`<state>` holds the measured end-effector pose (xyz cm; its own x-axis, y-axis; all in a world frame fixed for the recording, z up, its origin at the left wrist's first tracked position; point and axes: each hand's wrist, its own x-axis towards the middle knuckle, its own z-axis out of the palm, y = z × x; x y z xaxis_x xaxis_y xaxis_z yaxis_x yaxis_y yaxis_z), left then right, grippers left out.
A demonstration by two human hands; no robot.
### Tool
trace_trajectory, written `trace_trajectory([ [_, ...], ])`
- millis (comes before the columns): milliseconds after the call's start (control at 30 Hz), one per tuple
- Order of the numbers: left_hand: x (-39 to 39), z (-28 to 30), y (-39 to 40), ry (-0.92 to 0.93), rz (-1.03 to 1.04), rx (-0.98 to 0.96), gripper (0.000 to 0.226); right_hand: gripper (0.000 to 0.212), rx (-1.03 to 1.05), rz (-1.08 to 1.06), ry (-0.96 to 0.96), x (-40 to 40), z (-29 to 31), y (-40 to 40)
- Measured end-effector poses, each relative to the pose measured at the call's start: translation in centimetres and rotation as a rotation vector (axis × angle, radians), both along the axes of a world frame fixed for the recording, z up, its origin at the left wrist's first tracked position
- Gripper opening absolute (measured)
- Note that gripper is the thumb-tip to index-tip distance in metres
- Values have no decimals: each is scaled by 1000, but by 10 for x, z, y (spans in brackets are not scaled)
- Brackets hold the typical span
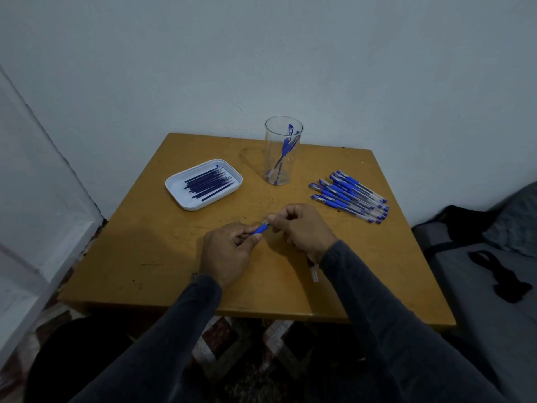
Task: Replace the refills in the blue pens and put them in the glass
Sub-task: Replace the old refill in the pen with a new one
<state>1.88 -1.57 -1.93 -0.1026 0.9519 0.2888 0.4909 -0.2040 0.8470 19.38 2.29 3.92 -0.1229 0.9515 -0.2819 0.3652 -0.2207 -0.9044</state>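
Over the middle of the wooden table [145, 257] both hands hold one blue pen [261, 228]. My left hand [225, 253] grips its blue grip section. My right hand [302, 229] pinches the metal tip end with curled fingers. A clear pen piece [313, 273] pokes out from below my right wrist; whether the hand holds it I cannot tell. A clear glass [281, 170] stands at the back with two blue pens in it. Several blue pens [350, 196] lie in a pile at the right. A white tray [174, 187] at the left holds several dark refills [207, 184].
The table stands against a white wall in a corner. A grey seat with a black strap [499, 277] is at the right. A white door frame [43, 199] runs along the left. Patterned floor shows below the table's front edge.
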Motion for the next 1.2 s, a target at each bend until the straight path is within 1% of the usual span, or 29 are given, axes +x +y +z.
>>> trace_trajectory([
  [33,0,0,0,1,2,-1,22,7,-6,18,37,1,0,1],
  [100,1,0,0,-2,12,-12,21,24,-34,41,105,3,1,1],
  [133,1,1,0,-1,16,-17,21,24,-37,39,107,3,3,1],
  [200,2,1,0,-4,14,-12,21,16,-31,13,54,3,3,0],
  [267,2,1,0,-8,8,-2,21,19,-12,-2,0,1,1,-1],
  [300,2,2,-1,-7,7,-1,21,18,-1,3,-7,0,0,-1],
  [433,2,3,-1,10,25,6,22,7,57,-53,97,0,2,-1],
  [467,2,3,-1,-3,36,6,22,8,107,-83,64,0,2,-1],
  [500,2,3,-1,-20,45,5,22,8,181,-95,-40,0,0,0],
  [567,2,4,-1,-47,66,1,23,7,303,-31,-308,-2,-3,1],
  [600,2,4,-1,-61,76,-5,23,4,322,20,-420,-5,-4,-1],
  [667,2,5,-1,-66,79,-20,24,12,340,103,-616,-10,-12,0],
  [733,2,6,-2,-57,69,-26,25,17,307,137,-732,-15,-18,0],
  [767,2,7,-3,-54,66,-29,25,19,286,143,-761,-17,-20,-1],
  [867,2,7,-3,-56,64,-26,25,21,327,118,-794,-20,-28,-5],
  [1133,1,6,-3,-36,65,-9,26,23,327,40,-788,-21,-33,-8],
  [1200,1,5,-2,-45,66,-13,26,23,299,42,-770,-22,-33,-8],
])
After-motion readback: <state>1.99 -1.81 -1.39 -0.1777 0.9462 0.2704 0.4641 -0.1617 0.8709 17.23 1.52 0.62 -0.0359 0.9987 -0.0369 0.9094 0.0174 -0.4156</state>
